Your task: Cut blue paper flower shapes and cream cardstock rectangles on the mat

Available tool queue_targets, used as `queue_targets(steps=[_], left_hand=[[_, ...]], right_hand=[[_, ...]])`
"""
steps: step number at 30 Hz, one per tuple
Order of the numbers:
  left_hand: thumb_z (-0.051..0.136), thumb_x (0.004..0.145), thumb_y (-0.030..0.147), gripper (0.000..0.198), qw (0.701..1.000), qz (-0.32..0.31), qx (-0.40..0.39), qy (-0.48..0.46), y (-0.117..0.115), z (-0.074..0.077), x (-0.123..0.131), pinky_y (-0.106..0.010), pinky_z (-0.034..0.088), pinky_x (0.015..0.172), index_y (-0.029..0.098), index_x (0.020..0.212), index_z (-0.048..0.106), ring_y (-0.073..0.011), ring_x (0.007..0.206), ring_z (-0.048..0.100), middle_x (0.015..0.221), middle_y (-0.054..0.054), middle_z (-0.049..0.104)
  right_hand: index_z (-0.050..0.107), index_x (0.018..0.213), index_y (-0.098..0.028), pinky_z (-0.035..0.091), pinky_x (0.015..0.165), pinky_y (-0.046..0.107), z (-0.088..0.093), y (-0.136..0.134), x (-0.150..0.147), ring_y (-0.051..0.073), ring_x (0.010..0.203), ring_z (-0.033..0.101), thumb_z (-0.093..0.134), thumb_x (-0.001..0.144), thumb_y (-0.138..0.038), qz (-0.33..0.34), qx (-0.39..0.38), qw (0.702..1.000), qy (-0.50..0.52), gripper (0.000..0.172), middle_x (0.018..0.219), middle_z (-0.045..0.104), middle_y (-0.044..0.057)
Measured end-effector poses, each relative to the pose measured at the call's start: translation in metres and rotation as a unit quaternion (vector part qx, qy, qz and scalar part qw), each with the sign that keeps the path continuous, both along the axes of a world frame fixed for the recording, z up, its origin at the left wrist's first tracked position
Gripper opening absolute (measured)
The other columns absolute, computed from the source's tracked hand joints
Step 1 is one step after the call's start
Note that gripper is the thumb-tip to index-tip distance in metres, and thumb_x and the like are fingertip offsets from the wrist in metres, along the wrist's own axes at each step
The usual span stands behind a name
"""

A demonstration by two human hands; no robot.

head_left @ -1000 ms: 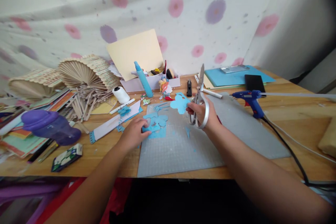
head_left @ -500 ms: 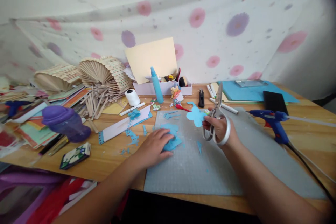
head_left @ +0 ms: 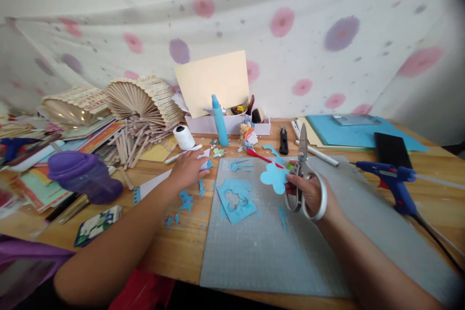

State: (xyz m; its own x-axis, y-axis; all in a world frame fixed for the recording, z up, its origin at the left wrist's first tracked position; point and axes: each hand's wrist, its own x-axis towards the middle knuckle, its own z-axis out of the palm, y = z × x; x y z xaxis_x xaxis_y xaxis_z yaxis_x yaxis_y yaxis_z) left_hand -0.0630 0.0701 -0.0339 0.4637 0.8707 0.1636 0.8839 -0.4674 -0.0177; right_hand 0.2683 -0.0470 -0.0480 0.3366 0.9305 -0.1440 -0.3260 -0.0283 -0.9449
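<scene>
My right hand [head_left: 308, 193] grips silver scissors [head_left: 303, 174], blades pointing up and away, and pinches a blue paper cut-out [head_left: 274, 178] shaped like a flower at its fingertips. My left hand [head_left: 189, 167] reaches left off the grey cutting mat [head_left: 276, 247] and rests, fingers curled, on a white paper strip with blue trim [head_left: 160, 181]; what it holds there is hidden. A blue paper sheet with a flower-shaped hole [head_left: 236, 198] lies on the mat between the hands. Small blue scraps [head_left: 185, 201] dot the wooden table.
A blue glue gun [head_left: 390, 177] with its cord lies right. At the back stand a blue glue bottle [head_left: 220, 121], a white tray [head_left: 228, 123], thread spool [head_left: 183, 136] and cream card [head_left: 212, 80]. A purple cup [head_left: 82, 177], paper fans [head_left: 141, 99] and sticks crowd the left.
My left hand has left the blue sheet on the mat and moved up and left to the white strip. My right hand with scissors and cut-out stays roughly in place.
</scene>
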Motion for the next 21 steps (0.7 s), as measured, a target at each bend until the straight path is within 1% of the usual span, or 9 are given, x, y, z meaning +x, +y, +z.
queue_targets(steps=[2, 5, 8, 10, 13, 15, 17, 19, 21], left_hand=[[0.069, 0.08, 0.032, 0.029, 1.0, -0.009, -0.002, 0.027, 0.01, -0.001, 0.003, -0.051, 0.035, 0.102, 0.026, 0.108, 0.071, -0.0366, 0.124, 0.047, 0.134, -0.011, 0.059], [0.063, 0.085, 0.028, 0.02, 0.998, -0.019, -0.001, 0.056, 0.017, -0.005, 0.009, -0.052, 0.033, 0.102, 0.026, 0.102, 0.073, -0.0351, 0.122, 0.048, 0.128, -0.011, 0.062], [0.055, 0.088, 0.021, 0.022, 0.997, -0.025, 0.001, 0.076, 0.018, -0.008, 0.013, -0.051, 0.027, 0.107, 0.025, 0.098, 0.074, -0.0325, 0.124, 0.047, 0.126, -0.01, 0.064], [0.053, 0.088, 0.019, 0.024, 0.996, -0.021, 0.001, 0.082, 0.019, -0.009, 0.014, -0.052, 0.022, 0.11, 0.024, 0.102, 0.072, -0.0319, 0.126, 0.046, 0.127, -0.011, 0.063], [0.056, 0.089, 0.028, 0.03, 0.996, 0.0, -0.005, 0.087, 0.023, -0.006, 0.012, -0.059, 0.018, 0.109, 0.023, 0.117, 0.066, -0.0356, 0.127, 0.045, 0.133, -0.015, 0.059], [0.061, 0.087, 0.035, 0.036, 0.996, 0.013, -0.019, 0.09, 0.028, -0.001, 0.008, -0.064, 0.018, 0.107, 0.023, 0.12, 0.064, -0.0383, 0.126, 0.046, 0.135, -0.017, 0.058], [0.066, 0.083, 0.04, 0.038, 0.994, 0.02, -0.04, 0.095, 0.035, 0.004, 0.003, -0.064, 0.019, 0.107, 0.024, 0.117, 0.066, -0.0391, 0.124, 0.048, 0.131, -0.016, 0.06], [0.07, 0.08, 0.043, 0.041, 0.993, 0.027, -0.061, 0.101, 0.042, 0.008, 0.0, -0.063, 0.023, 0.107, 0.023, 0.116, 0.066, -0.0379, 0.124, 0.047, 0.131, -0.014, 0.06], [0.07, 0.082, 0.043, 0.044, 0.991, 0.036, -0.076, 0.104, 0.049, 0.011, -0.002, -0.062, 0.028, 0.107, 0.021, 0.119, 0.063, -0.0354, 0.127, 0.046, 0.134, -0.013, 0.056]], right_hand=[[0.063, 0.108, -0.017, 0.051, 0.049, 0.031, 0.0, 0.001, 0.001, 0.018, 0.048, 0.061, 0.085, 0.052, -0.033, -0.003, 0.001, 1.0, -0.001, 0.062, 0.061, 0.066, -0.002], [0.063, 0.11, -0.018, 0.051, 0.049, 0.031, -0.001, 0.002, 0.003, 0.018, 0.049, 0.061, 0.084, 0.055, -0.033, -0.004, 0.004, 1.0, -0.003, 0.061, 0.062, 0.066, -0.002], [0.062, 0.111, -0.018, 0.051, 0.05, 0.031, -0.002, 0.002, 0.004, 0.018, 0.049, 0.061, 0.083, 0.057, -0.033, 0.001, 0.006, 1.0, -0.005, 0.06, 0.062, 0.065, -0.003], [0.062, 0.112, -0.018, 0.052, 0.05, 0.031, -0.002, 0.002, 0.004, 0.018, 0.05, 0.062, 0.083, 0.058, -0.033, 0.006, 0.007, 1.0, -0.009, 0.059, 0.062, 0.066, -0.003], [0.061, 0.114, -0.018, 0.051, 0.05, 0.03, -0.001, 0.001, 0.004, 0.018, 0.05, 0.062, 0.083, 0.059, -0.033, 0.015, 0.012, 1.0, -0.014, 0.061, 0.062, 0.066, -0.002], [0.061, 0.115, -0.018, 0.051, 0.049, 0.03, 0.0, 0.001, 0.004, 0.017, 0.05, 0.061, 0.083, 0.059, -0.033, 0.019, 0.014, 1.0, -0.014, 0.062, 0.061, 0.066, -0.003], [0.061, 0.116, -0.018, 0.051, 0.05, 0.03, 0.0, 0.001, 0.004, 0.017, 0.05, 0.061, 0.082, 0.06, -0.034, 0.02, 0.013, 1.0, -0.014, 0.062, 0.061, 0.065, -0.003], [0.061, 0.116, -0.017, 0.052, 0.05, 0.03, -0.001, 0.001, 0.004, 0.018, 0.051, 0.062, 0.082, 0.06, -0.034, 0.022, 0.01, 1.0, -0.014, 0.062, 0.062, 0.066, -0.002], [0.061, 0.116, -0.018, 0.052, 0.05, 0.03, -0.002, 0.001, 0.005, 0.018, 0.05, 0.062, 0.082, 0.06, -0.034, 0.025, 0.009, 1.0, -0.015, 0.062, 0.061, 0.066, -0.002]])
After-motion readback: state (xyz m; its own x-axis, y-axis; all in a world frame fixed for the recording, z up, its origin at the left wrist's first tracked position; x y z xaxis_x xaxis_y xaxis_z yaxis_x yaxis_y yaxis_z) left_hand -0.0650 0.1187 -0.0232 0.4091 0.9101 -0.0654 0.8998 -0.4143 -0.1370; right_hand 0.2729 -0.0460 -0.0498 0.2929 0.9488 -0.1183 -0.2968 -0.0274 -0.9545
